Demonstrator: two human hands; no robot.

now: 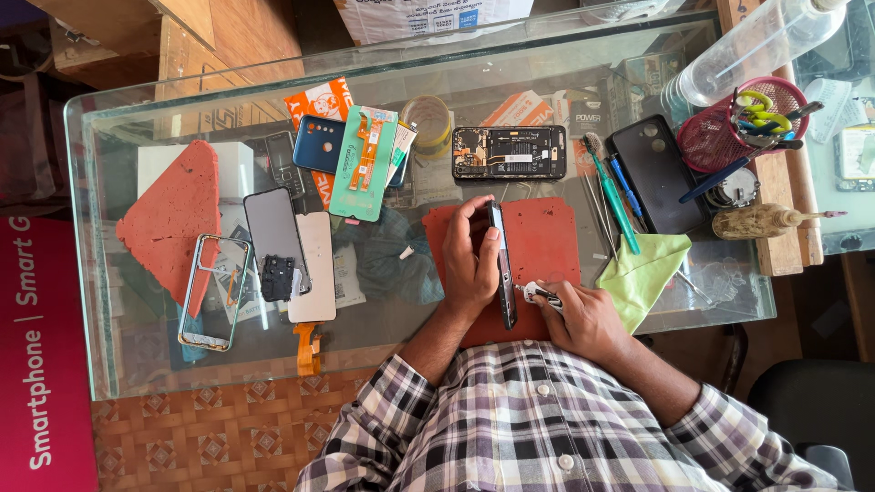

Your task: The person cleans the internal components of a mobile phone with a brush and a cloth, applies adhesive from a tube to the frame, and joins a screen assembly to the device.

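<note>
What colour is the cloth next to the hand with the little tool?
Light green; the cloth shows best in the head view, beside the right hand.

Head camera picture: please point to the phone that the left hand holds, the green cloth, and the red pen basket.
phone (pixel 502 273), head view, on its thin side edge.
green cloth (pixel 643 270), head view, on its middle fold.
red pen basket (pixel 706 137), head view, on its mesh wall.

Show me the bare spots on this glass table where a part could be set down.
Bare glass lies along the near edge between the metal phone frame and the left hand, and right of the green cloth. The far half, from the red triangular pad to the pink tool basket, is crowded.
</note>
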